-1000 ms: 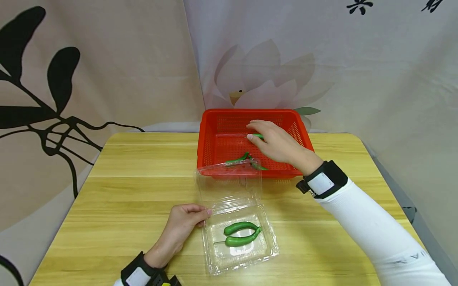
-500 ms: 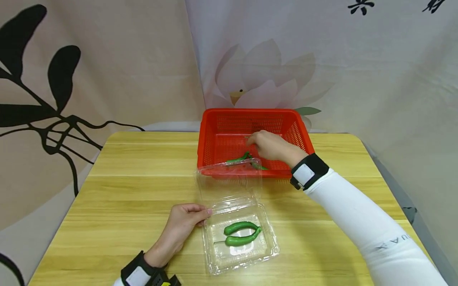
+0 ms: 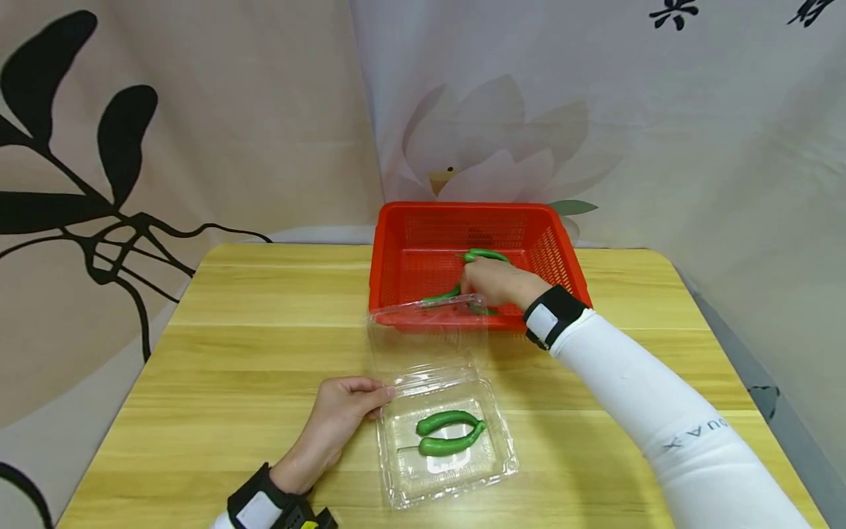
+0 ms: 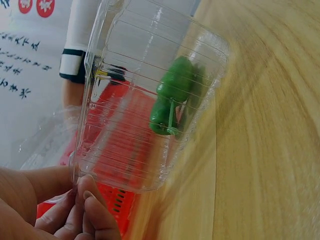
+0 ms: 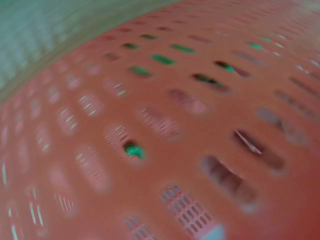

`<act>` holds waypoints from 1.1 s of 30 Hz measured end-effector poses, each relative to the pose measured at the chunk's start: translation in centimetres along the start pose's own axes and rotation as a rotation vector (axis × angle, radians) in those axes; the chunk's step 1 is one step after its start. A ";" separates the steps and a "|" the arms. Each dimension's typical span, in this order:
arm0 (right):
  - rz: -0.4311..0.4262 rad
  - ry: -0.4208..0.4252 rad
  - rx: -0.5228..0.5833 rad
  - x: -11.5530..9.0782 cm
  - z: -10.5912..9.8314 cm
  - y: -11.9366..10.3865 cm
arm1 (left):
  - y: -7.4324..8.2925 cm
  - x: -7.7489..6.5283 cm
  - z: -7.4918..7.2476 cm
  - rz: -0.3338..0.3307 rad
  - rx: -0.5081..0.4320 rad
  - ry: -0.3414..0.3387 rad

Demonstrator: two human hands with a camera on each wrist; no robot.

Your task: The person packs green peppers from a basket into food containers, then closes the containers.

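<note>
The peppers [image 3: 451, 446] are green, the basket [image 3: 465, 209] red, the table [image 3: 297, 316] yellow and wood-grained, the sleeve [image 3: 651, 400] white, dark-lettered, the backdrop [image 3: 251, 110] pale with black leaves [image 3: 40, 77]

One red perforated plastic basket [image 3: 426, 261], upper centre, shows three green peppers [image 3: 488, 254]. One clear plastic box [image 3: 413, 485], lower centre, holds two more.

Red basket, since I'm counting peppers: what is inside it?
Green peppers show beyond the right hand and partly behind the clear lid; what lies under the hand is covered.
</note>
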State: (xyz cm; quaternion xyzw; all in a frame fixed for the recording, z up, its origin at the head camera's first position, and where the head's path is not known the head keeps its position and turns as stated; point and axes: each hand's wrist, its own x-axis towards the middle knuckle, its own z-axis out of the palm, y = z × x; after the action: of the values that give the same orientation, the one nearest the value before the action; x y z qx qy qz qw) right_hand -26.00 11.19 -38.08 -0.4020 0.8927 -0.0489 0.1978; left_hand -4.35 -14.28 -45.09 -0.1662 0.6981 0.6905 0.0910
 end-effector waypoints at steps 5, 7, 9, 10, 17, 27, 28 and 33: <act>0.039 -0.048 -0.051 0.1 0.6 0.0 | 0.1 0.1 0.0 0.005 0.005 -0.005; 0.061 -0.052 -0.084 0.3 0.8 0.1 | 0.1 0.1 0.0 0.009 0.010 -0.006; 0.088 -0.057 -0.104 0.3 0.9 0.1 | 0.1 0.0 -0.1 0.014 0.015 -0.008; 0.099 -0.060 -0.117 0.4 1.0 0.1 | 0.1 0.0 -0.1 0.016 0.018 -0.009; 0.182 -0.101 -0.183 0.1 1.1 0.4 | 0.0 0.0 -0.1 0.017 0.018 -0.010; 0.241 -0.105 -0.204 -0.3 1.3 0.5 | 0.1 0.0 0.1 0.012 0.035 -0.001; 0.239 -0.102 -0.210 -0.3 1.4 0.6 | 0.0 0.0 0.1 0.012 0.035 -0.001; 0.233 -0.107 -0.210 -0.4 1.6 0.8 | 0.0 0.0 0.1 0.012 0.028 -0.007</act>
State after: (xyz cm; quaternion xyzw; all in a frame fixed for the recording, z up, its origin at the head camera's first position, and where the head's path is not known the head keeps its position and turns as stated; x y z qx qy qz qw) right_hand -25.67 12.14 -39.63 -0.3163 0.9216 0.0895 0.2064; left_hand -4.36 -14.19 -45.10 -0.1584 0.7083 0.6817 0.0920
